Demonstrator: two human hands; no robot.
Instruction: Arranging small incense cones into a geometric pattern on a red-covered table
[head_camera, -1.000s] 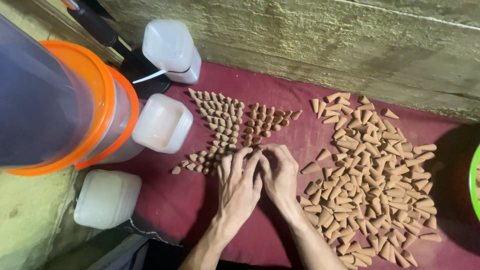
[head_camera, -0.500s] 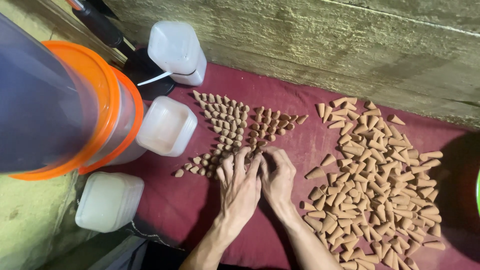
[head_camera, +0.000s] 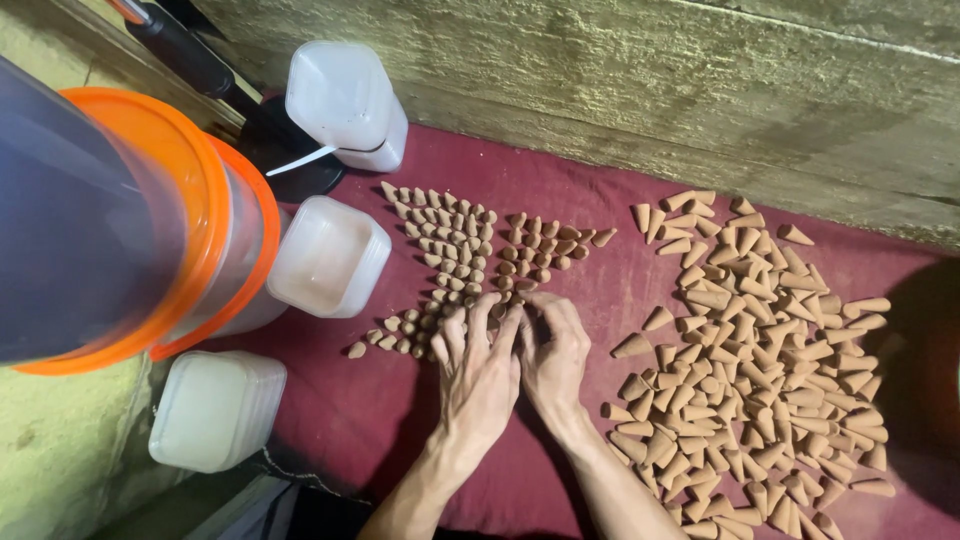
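On a dark red cloth (head_camera: 360, 420) stand many small tan cones. Upright cones (head_camera: 455, 235) are packed in neat triangular groups at the middle left. A big loose heap of cones (head_camera: 760, 350) lies on its sides at the right. My left hand (head_camera: 478, 375) and my right hand (head_camera: 552, 350) lie side by side, palms down, fingers stretched forward. Their fingertips touch the near edge of the upright cones. Neither hand lifts a cone; what sits under the fingers is hidden.
A large clear container with an orange rim (head_camera: 120, 230) fills the left side. Three white plastic tubs sit around it: one at the back (head_camera: 345, 100), one in the middle (head_camera: 325, 255), one in front (head_camera: 215, 410). A rough concrete wall (head_camera: 650, 90) borders the cloth at the back.
Both hands stay together at the near edge of the upright cones; the fingers have shifted slightly. The view has moved a little.
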